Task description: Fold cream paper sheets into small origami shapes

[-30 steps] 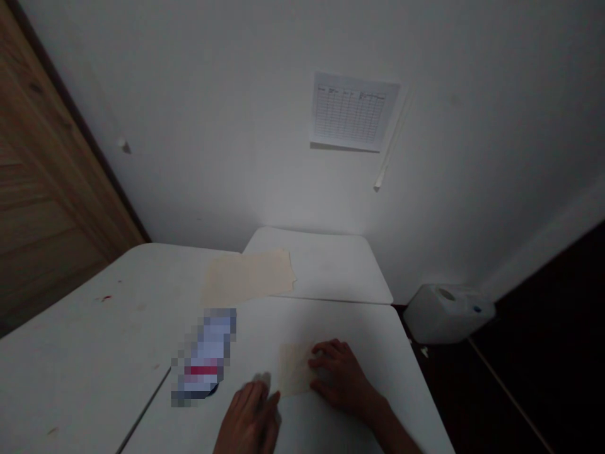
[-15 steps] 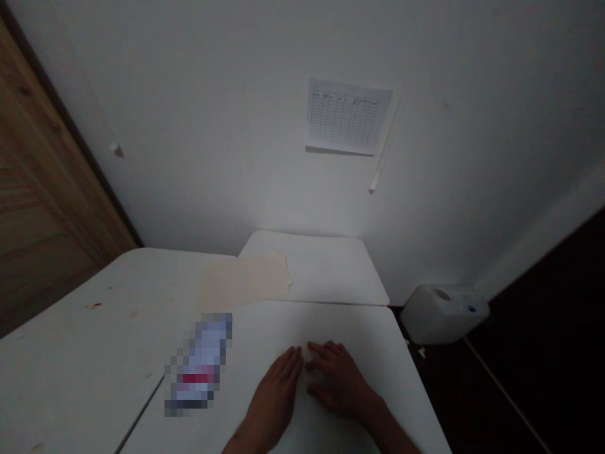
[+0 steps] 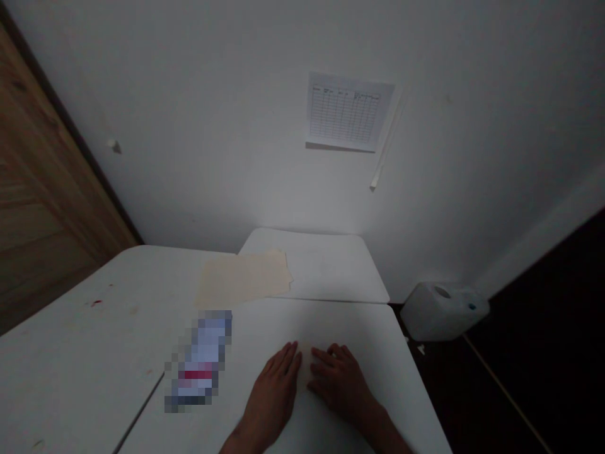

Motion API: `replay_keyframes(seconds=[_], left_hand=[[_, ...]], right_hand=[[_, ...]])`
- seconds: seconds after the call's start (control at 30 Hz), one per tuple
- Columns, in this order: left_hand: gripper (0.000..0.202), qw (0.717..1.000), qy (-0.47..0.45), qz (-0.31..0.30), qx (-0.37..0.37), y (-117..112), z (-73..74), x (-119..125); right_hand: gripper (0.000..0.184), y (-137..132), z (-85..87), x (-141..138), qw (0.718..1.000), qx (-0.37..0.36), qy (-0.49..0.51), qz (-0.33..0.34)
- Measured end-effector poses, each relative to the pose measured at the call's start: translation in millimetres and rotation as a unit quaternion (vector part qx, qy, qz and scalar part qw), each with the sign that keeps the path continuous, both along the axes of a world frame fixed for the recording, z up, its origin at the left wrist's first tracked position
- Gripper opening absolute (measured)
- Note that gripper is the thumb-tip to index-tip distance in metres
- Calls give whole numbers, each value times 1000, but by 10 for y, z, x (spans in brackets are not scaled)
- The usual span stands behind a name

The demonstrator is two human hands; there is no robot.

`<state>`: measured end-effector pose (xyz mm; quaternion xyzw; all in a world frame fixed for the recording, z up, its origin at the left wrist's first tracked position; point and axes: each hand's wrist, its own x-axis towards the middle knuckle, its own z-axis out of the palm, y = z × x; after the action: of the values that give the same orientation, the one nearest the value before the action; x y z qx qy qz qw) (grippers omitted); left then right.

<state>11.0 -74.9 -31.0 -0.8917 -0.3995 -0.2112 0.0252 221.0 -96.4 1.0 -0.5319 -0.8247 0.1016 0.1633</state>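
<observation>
My left hand (image 3: 274, 394) lies flat on the white tabletop (image 3: 265, 328), fingers stretched out and close together. To its right, my right hand (image 3: 343, 381) rests on the same surface with its fingers bent and a little apart. A narrow gap separates the two hands. In it the surface looks faintly beige, too dim to make out. Nothing held shows in either hand. Left of my left hand lies a pixelated whitish-blue object (image 3: 203, 353) with a red band, its kind hidden by the blur.
A beige sheet (image 3: 243, 277) with a ragged edge spans the tabletops' joint. A printed table sheet (image 3: 348, 112) hangs on the wall. On the floor at right lies a translucent plastic jug (image 3: 437, 310). Wooden panelling (image 3: 57, 170) stands at left.
My right hand has shifted slightly right and its fingers are bent more. My left hand has moved slightly left, so the gap between the hands is a little wider.
</observation>
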Motion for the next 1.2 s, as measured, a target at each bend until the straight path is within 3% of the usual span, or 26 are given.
replay_keyframes(seconds=[0.2,0.37,0.53,0.7,0.83,1.2], left_hand=[[53,1000,6,4,-2,-2,20,6],[54,1000,17,5,9,6,-7,0],[53,1000,23,2,10,15,-9,-3],[55,999,34,12,-1,18,-23,0],[56,999,38,14,-3,9,-18,2],[46,997,52,44,43,-61,15,-144]], right_hand=[[9,-173,-166,-40,998,51,15,-20],[9,-274,-125,-32,997,57,36,-26],[11,-53,-52,-92,996,68,46,-28],[31,199,-35,-172,996,87,5,22],[42,187,8,-183,997,76,-21,10],[41,146,-27,-165,999,45,21,-17]])
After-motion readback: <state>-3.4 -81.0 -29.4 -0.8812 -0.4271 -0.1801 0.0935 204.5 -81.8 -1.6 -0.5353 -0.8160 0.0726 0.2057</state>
